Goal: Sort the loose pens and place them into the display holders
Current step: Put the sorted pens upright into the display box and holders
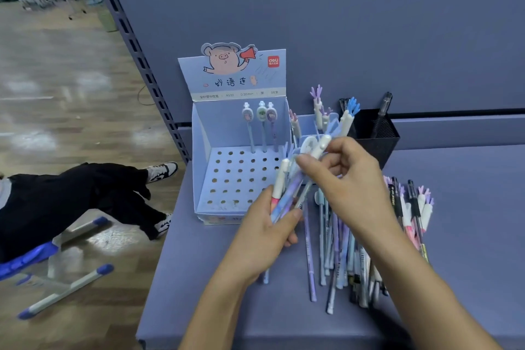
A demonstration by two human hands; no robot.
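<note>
A bundle of pastel pens (287, 193) sits in the left hand (267, 224), fingers wrapped around the barrels, caps pointing up and away, just in front of the pig-printed display box (227, 156). The right hand (346, 176) is over the top of the bundle, fingertips pinching a white-capped pen (319, 146) at its upper end. In the box's far row of holes stand three charm-topped pens (262, 125); the other holes I can see are bare. On the near right, a loose heap of pens (349, 253) lies fanned across the blue shelf (216, 293). Beyond the hands, antler-topped pens (321, 111) stand in a holder that is mostly hidden, and right of it a black mesh cup (380, 133) holds a dark pen.
</note>
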